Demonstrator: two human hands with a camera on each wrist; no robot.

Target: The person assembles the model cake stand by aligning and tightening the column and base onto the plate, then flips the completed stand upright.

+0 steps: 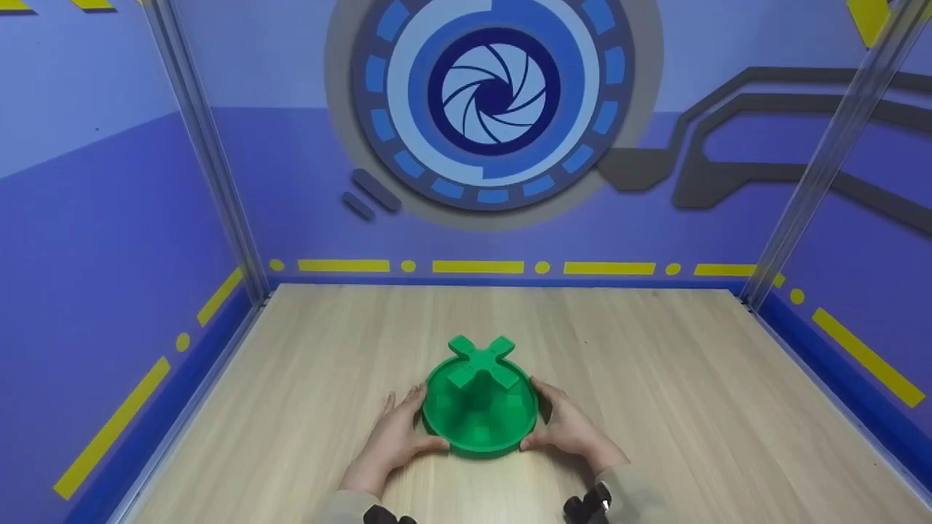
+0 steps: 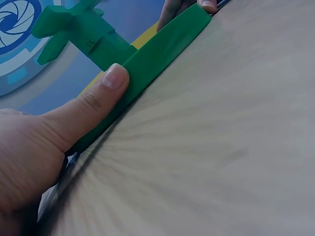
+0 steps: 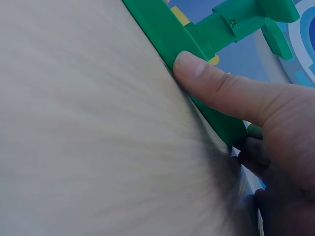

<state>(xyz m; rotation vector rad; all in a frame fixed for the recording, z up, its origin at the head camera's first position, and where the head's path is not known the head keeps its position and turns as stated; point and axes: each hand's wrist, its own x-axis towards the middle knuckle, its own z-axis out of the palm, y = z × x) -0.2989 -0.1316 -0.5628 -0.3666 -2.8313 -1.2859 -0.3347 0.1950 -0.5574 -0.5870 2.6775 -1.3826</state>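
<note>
A green round dish (image 1: 480, 453) with a low wall sits on the wooden table. From its middle rises a stepped post (image 2: 93, 42), topped by an X-shaped cross (image 1: 481, 359). Small numbers show on the post's sides in both wrist views. My left hand (image 1: 397, 433) grips the dish's left side, thumb at the near edge and fingers round the outer wall. On the opposite side my right hand (image 1: 571, 428) holds it the same way. In the right wrist view the thumb (image 3: 206, 78) presses on the dish wall; most of the other fingers are hidden behind it.
The light wooden tabletop (image 1: 328, 349) spreads around the dish. Blue printed panels (image 1: 277, 182) with yellow dashes stand at the back and both sides. Metal posts (image 1: 207, 153) rise at the back corners. Dark wrist devices (image 1: 586, 503) sit on both sleeves.
</note>
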